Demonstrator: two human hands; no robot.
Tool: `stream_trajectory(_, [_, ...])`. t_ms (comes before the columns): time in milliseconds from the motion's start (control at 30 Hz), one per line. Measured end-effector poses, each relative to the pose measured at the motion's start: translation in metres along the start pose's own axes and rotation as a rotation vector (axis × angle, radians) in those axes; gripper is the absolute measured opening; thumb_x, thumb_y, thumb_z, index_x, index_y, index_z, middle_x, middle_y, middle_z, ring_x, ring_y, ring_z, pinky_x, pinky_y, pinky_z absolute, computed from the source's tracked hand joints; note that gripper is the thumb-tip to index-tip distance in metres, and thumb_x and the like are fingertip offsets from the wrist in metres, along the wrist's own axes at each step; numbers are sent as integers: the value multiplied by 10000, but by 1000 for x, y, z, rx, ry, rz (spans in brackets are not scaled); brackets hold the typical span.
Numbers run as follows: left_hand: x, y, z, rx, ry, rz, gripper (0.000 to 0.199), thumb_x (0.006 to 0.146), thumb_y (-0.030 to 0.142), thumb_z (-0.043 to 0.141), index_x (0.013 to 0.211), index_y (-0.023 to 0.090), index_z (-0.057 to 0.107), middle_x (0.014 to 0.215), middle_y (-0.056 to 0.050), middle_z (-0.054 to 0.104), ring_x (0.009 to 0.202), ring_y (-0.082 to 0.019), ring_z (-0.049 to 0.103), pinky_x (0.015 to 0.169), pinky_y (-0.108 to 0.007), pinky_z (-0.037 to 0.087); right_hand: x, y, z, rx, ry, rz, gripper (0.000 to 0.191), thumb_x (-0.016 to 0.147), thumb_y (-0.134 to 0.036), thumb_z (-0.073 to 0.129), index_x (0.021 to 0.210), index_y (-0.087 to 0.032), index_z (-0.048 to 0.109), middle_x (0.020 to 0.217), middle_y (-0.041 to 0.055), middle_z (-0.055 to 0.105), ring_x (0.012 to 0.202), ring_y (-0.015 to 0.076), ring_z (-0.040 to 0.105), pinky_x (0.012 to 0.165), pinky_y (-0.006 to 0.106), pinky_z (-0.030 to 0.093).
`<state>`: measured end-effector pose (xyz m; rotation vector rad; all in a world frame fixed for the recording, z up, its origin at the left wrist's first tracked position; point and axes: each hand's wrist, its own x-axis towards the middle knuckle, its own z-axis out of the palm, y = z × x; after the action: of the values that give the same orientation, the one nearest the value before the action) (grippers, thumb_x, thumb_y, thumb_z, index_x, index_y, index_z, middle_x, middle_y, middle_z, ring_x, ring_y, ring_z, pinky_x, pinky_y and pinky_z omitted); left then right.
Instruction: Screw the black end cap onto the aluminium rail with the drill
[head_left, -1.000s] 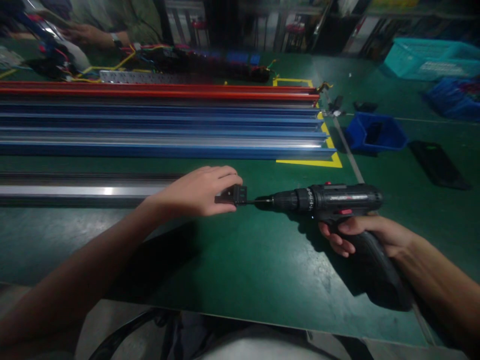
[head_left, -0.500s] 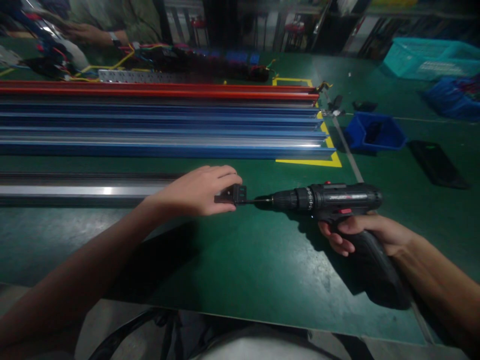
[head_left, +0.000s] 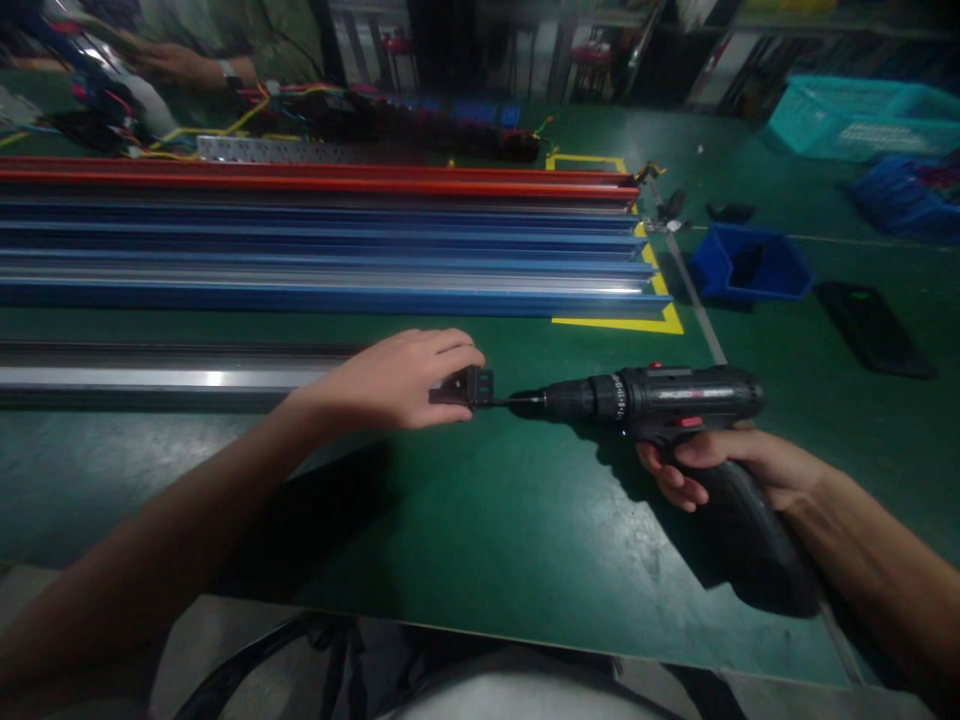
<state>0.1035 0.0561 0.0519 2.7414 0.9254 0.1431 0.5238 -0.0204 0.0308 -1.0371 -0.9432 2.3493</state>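
Observation:
My right hand (head_left: 697, 470) is wrapped round the grip of a black cordless drill (head_left: 675, 395), which lies level and points left. From its chuck a thin bit (head_left: 517, 401) reaches to a small black bracket (head_left: 480, 387), its tip meeting the bracket's right face. My left hand (head_left: 409, 380) closes over the right end of a long silver-grey metal profile (head_left: 150, 380), thumb and fingers on either side of the bracket there. The palm hides most of that end, so how the bracket joins the profile cannot be seen.
Behind lie several blue metal profiles (head_left: 337, 265) and a red one (head_left: 337, 178). A blue bin (head_left: 750, 262), a black phone-like slab (head_left: 874, 325) and a teal crate (head_left: 862, 118) stand right. Across the table are wiring and a co-worker's hand (head_left: 180, 66).
Almost nothing differs. Both hands, the drill and the bracket hold the same places, with the bit still touching the bracket.

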Motion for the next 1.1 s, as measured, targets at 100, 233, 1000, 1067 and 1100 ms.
stream_trajectory(100, [0,0,0,3,-2,1,491,993,504,712,1381,217,624,1439,-129,658,1271,-298,660,1038,-410,507,0,0,0,11,-3,9,255,848,-267,866,1033,-91,871,809,69,741,610,110,655,639,243,611])
stream_trajectory(233, [0,0,0,1,1,4,489,999,503,707,1386,217,621,1442,-130,653,1271,-302,658,1034,-419,507,0,0,1,19,3,26,265,843,-266,871,1046,-96,874,821,72,743,610,114,659,648,249,616])
stream_trajectory(1000, [-3,0,-2,-12,-26,-15,520,1005,528,692,1429,238,608,1477,-122,630,1277,-303,652,1032,-416,497,0,0,0,24,-17,28,280,855,-274,847,1074,-102,871,872,75,754,621,110,658,673,253,616])
stream_trajectory(1067, [-3,-1,-3,-18,-33,-16,546,995,545,701,1448,254,610,1491,-117,623,1280,-303,652,1043,-415,493,0,0,0,23,-15,29,282,857,-275,840,1077,-102,869,875,78,751,628,115,656,675,256,611])
stream_trajectory(1100, [-4,-2,-3,-19,-36,-12,563,985,556,711,1459,269,610,1501,-112,617,1285,-304,650,1047,-414,492,0,0,0,20,-18,26,282,860,-274,835,1080,-100,868,878,80,750,630,117,655,675,258,609])
